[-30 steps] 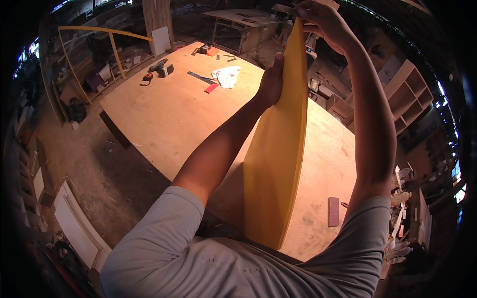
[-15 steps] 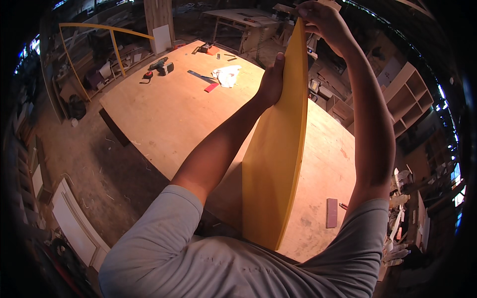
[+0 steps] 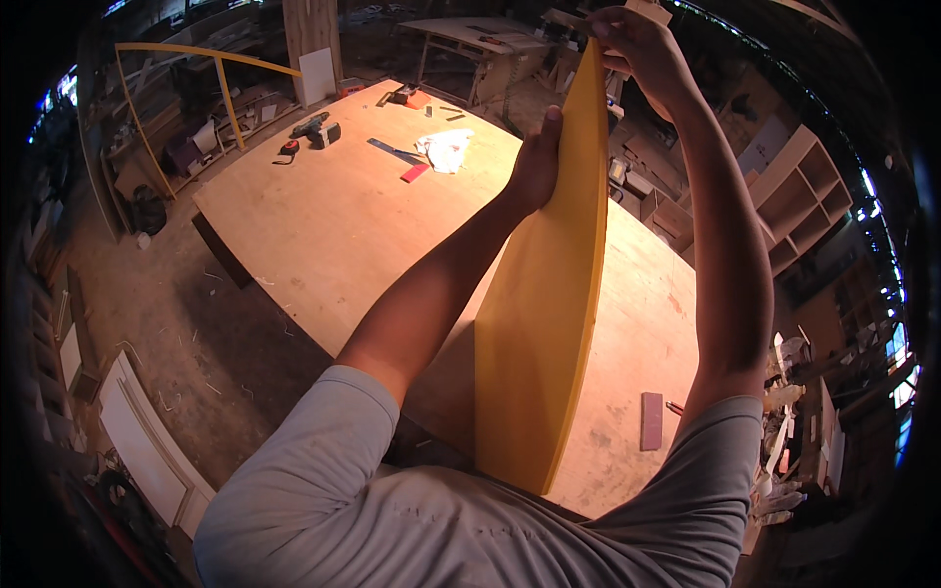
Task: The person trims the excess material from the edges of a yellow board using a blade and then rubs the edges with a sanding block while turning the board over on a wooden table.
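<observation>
A long yellow board stands on edge on the plywood worktable, running away from my body. My left hand grips the board partway along, thumb pointing up on its left face. My right hand is at the far upper end, fingers bent over the board's tip. A drill, a red tape measure, a metal blade-like strip, a small red piece and a crumpled white cloth lie beyond. A maroon block lies right of the board.
A yellow frame stands at the back left. White panels lean at the lower left. Another bench is behind the table, and a wooden cubby unit stands at the right among offcuts.
The board's near end has shifted slightly left. My right forearm has moved a little left as well; both hands keep their hold.
</observation>
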### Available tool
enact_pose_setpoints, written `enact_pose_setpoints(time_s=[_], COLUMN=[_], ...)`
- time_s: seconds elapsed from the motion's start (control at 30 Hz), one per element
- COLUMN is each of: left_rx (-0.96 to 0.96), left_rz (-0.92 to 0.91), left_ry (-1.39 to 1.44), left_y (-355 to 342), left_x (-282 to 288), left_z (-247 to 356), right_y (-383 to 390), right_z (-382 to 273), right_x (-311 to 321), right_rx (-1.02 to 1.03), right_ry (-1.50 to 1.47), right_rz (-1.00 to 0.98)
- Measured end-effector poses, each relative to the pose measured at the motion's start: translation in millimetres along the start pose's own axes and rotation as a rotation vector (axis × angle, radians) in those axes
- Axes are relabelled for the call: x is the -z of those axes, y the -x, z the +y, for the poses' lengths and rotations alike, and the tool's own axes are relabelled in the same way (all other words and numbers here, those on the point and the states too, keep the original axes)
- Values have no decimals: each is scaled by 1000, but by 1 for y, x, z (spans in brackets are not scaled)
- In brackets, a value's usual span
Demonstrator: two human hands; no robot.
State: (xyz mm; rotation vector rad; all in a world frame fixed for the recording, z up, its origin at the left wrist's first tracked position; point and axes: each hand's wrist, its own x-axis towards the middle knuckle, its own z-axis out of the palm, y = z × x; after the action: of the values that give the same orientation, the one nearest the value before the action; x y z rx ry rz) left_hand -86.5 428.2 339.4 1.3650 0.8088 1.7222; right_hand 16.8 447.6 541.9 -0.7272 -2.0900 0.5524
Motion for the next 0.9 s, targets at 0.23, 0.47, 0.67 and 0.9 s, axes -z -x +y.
enact_pose_setpoints(time_s=[0.23,0.47,0.67,0.9], left_rx=[17,-25,-26,-27], left_rz=[-32,28,15,7], left_ry=[-10,-11,15,72], left_y=[2,4,2,-1], left_x=[4,0,2,2], left_z=[1,5,3,-3], right_y=[0,-2,-6,-6], right_z=[-1,11,18,17], right_x=[-2,3,3,11], right_rx=[-13,62,85,64], right_ry=[-4,53,-8,-96], right_rz=[1,-42,-41,-130])
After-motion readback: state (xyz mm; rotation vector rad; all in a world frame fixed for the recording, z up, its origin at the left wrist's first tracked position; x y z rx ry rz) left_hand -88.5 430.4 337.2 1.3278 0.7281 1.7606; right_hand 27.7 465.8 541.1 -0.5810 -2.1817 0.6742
